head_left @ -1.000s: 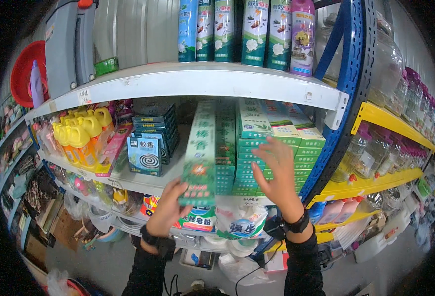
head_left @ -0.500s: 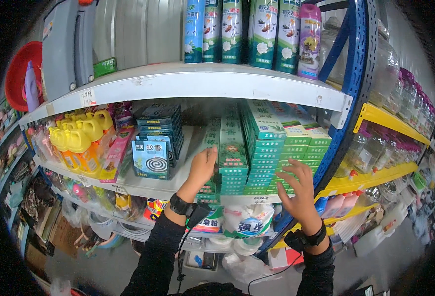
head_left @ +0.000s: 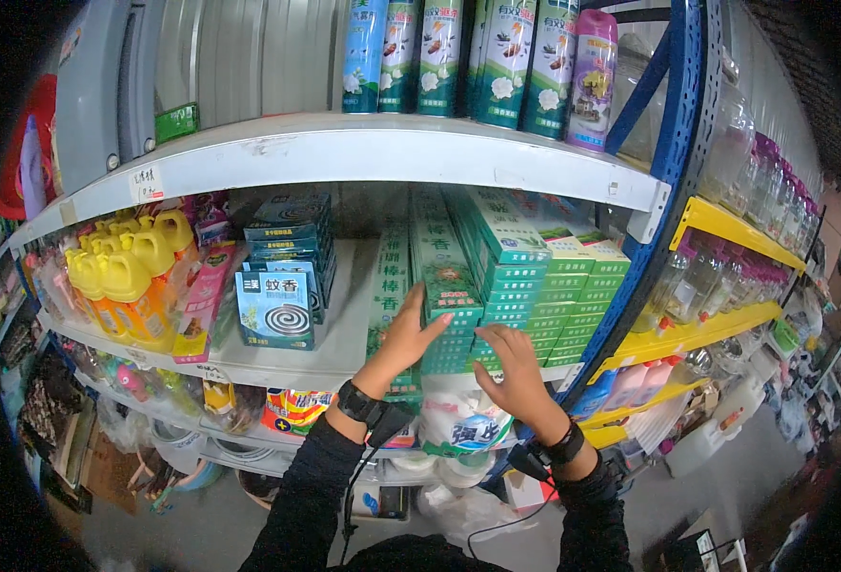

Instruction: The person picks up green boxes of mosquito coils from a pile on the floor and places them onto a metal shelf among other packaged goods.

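Stacks of flat green boxes (head_left: pixel 496 286) fill the middle shelf (head_left: pixel 277 357). My left hand (head_left: pixel 406 338) lies flat against the front of a green box stack (head_left: pixel 444 315), fingers spread, beside a tall pile of narrow green boxes (head_left: pixel 389 286). My right hand (head_left: pixel 511 372) presses its open palm on the lower front of the green stacks to the right. Neither hand grips anything. Both wrists wear black bands with cables.
Blue coil boxes (head_left: pixel 282 272) and yellow-capped orange bottles (head_left: pixel 120 286) stand to the left. Spray cans (head_left: pixel 477 57) line the top shelf. A blue upright (head_left: pixel 658 219) borders the right, with clear bottles (head_left: pixel 725 276) on yellow shelves beyond. Packaged goods (head_left: pixel 458 424) sit below.
Both hands have shifted onto the fronts of the green stacks; the long green box pile my left hand was holding a second ago now stands on the shelf.
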Demonstrator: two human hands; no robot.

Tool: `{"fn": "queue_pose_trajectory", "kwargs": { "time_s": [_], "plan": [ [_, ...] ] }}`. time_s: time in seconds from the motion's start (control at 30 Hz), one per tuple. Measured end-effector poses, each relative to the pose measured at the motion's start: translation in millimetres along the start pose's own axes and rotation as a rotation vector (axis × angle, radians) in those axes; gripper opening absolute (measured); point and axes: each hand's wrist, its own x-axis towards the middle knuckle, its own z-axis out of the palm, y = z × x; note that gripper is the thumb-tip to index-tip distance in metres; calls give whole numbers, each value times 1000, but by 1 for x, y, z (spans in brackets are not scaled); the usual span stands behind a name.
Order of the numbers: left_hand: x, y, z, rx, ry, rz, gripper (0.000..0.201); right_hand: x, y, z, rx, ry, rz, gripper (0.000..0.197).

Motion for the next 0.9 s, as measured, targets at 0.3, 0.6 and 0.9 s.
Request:
{"fn": "queue_pose_trajectory", "kwargs": {
  "time_s": [0.3,0.6,0.9],
  "plan": [
    [-2,-7,-2,-196,-44,103,63,-8,7,25,165,76,156,60],
    [-9,24,24,-670,102,-198,60,-15,4,43,342,141,236,60],
    [-5,16,28,-931,97,-397,49,-31,8,51,370,126,302,56]
  ]
}}
